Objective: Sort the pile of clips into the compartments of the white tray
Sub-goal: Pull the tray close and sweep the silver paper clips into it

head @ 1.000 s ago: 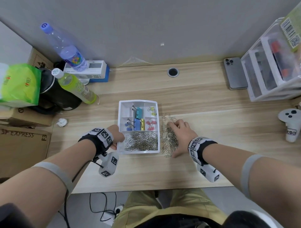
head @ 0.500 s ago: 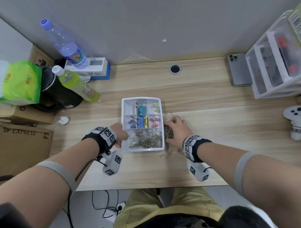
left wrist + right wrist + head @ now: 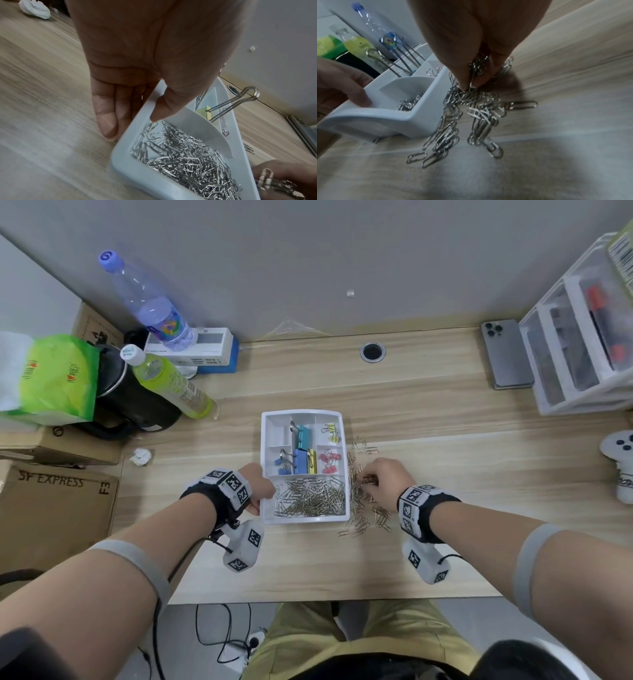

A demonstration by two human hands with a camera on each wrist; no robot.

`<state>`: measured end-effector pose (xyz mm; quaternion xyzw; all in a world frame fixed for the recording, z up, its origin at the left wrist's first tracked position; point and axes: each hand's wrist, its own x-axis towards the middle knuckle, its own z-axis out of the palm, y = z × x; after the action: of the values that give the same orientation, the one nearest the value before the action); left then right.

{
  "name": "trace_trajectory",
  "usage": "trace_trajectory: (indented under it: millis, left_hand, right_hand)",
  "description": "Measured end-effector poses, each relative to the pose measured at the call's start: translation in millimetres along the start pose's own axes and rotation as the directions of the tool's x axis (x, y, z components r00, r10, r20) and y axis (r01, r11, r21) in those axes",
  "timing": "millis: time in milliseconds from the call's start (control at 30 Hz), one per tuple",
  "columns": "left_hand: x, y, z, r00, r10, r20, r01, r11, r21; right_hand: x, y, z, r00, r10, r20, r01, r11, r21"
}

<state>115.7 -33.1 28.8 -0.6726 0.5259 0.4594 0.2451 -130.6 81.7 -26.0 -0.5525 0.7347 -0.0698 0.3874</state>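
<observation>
The white tray [image 3: 269,419] sits mid-desk. Its near compartment is full of silver paper clips [image 3: 311,497]; coloured binder clips [image 3: 301,436] fill the far compartments. My left hand [image 3: 258,489] grips the tray's left wall [image 3: 140,106], thumb inside the rim, fingers outside. A loose pile of paper clips [image 3: 363,513] lies on the desk just right of the tray. My right hand [image 3: 371,477] pinches a bunch of paper clips [image 3: 478,66] lifted out of that pile [image 3: 471,111], close to the tray's right wall [image 3: 423,112].
Two bottles [image 3: 171,381], a black kettle [image 3: 130,405] and cardboard boxes [image 3: 54,508] crowd the left. A phone [image 3: 507,354], clear drawers [image 3: 582,337] and a white controller [image 3: 620,460] stand on the right. A crumpled paper ball [image 3: 141,456] lies left of the tray.
My right hand swept the pile against the tray's right side, then closed its fingers on a bunch of clips. The left hand stayed on the tray's left wall.
</observation>
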Motion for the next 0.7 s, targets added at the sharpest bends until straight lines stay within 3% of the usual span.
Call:
trace_trajectory:
  millis: [167,467,700]
  left_hand:
    - [-2.0,0.5,-1.0,1.000,0.005,-0.009,-0.005,1.000,-0.003]
    - [-7.6,2.4,-4.3,1.000,0.020,0.003,-0.020,1.000,0.012]
    - [-3.5,0.9,-3.5,1.000,0.016,0.004,-0.016,1.000,0.019]
  right_hand:
    - [1.5,1.9,-18.1,0.999,0.049,0.014,-0.050,0.993,0.111]
    - [-1.0,-45.6,-16.1,0.984,-0.103,0.143,0.068,0.970,0.234]
    - [-9.2,-82.9,14.2,0.960,-0.220,0.174,0.205,0.974,0.099]
